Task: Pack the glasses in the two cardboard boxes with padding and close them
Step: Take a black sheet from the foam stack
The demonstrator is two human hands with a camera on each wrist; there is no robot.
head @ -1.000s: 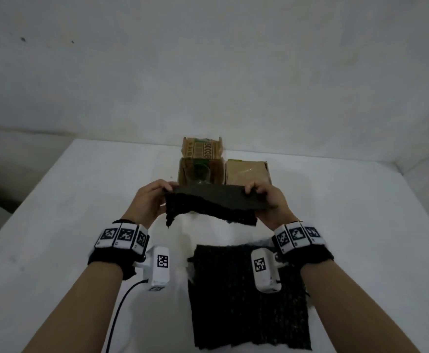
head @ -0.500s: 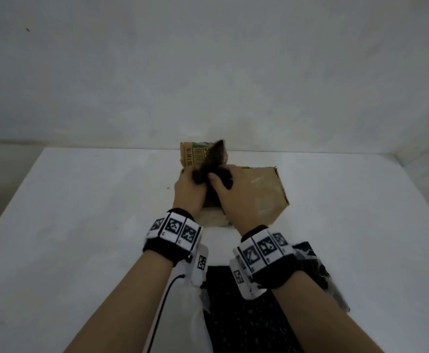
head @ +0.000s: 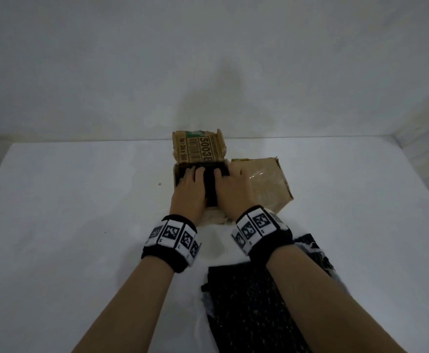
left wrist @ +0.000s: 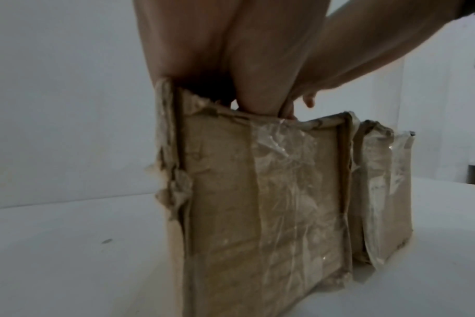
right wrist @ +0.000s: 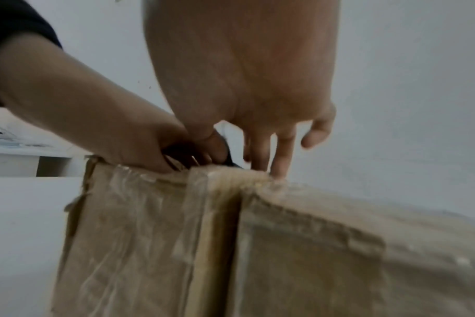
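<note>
Two cardboard boxes stand side by side at the back middle of the white table. The left box [head: 198, 149] [left wrist: 258, 193] is open, its printed flap standing up at the back. A dark padding sheet [head: 209, 189] is stuffed into its top. My left hand [head: 189, 187] and right hand [head: 231, 187] both press down on that padding, fingers reaching into the box mouth. The right wrist view shows a dark edge of the padding [right wrist: 227, 154] beside my right fingers [right wrist: 279, 154]. The right box [head: 262, 182] [right wrist: 339, 257] is closed and taped. No glass shows.
A second dark padding sheet [head: 246, 301] lies flat on the table [head: 81, 200] near me, partly under my right forearm. A white wall rises right behind the boxes. Bare table surface stretches to the left and right.
A second ago both hands held the padding sheet stretched out in front of the boxes. They bunched it over the open left box and now press it down inside.
</note>
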